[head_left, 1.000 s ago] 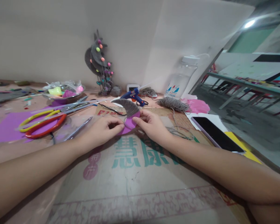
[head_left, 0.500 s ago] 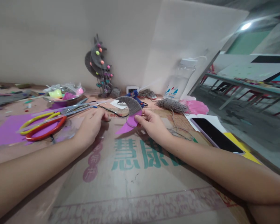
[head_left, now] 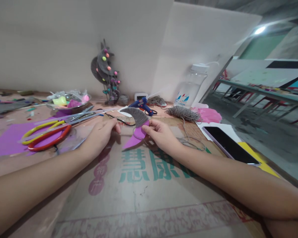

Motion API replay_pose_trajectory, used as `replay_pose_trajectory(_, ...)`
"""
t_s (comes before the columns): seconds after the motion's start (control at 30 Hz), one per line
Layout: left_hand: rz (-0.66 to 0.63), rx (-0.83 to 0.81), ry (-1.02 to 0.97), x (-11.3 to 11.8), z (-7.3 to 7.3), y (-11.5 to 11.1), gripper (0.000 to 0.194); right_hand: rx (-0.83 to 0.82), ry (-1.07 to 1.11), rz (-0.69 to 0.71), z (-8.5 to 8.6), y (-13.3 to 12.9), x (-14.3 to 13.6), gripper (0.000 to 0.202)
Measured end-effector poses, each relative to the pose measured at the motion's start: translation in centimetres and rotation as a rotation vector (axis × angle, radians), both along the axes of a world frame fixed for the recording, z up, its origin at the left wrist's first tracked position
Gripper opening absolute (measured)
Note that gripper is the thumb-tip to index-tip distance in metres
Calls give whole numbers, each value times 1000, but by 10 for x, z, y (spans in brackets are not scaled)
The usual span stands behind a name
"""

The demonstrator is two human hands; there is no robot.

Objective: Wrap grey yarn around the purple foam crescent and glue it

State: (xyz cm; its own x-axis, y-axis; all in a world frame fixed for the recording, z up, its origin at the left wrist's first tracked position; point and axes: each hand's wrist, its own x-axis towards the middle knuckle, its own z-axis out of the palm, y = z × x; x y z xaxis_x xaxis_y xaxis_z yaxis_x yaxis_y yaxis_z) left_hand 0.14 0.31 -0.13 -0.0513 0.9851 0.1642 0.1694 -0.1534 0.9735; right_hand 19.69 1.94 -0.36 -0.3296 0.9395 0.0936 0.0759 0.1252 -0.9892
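Between the thumb and fingers of my right hand (head_left: 159, 132) is a purple crescent-shaped cutout (head_left: 135, 136). Its upper part is wrapped in grey yarn (head_left: 136, 115); the lower purple tip is bare, with a loose loop of strand around it. Grey yarn trails past my right wrist to a bundle of grey yarn (head_left: 183, 113). My left hand (head_left: 101, 134) is apart from the crescent, to its left, with fingers curled in and closed; what they hold, if anything, is hidden. Under both hands lies a printed cardboard sheet (head_left: 129, 205).
At left lie scissors (head_left: 48, 134) with red and yellow handles, clear sticks and purple sheet (head_left: 5, 140). Behind are a bowl (head_left: 69, 109), a decorated grey moon hanging (head_left: 105, 72) and a blue glue gun (head_left: 144, 105). A water bottle (head_left: 188, 87) and phone (head_left: 229, 143) are at right.
The crescent has tilted and dropped slightly in my right hand. My left hand has moved a little to the right, its fingers still curled. The view has shifted slightly.
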Motion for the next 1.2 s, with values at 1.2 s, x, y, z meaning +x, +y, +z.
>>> replay_pose_trajectory(1.2, -146, -77, 66, 0, -1, 1, 29, 304, -539, 265, 22, 2, 8, 30)
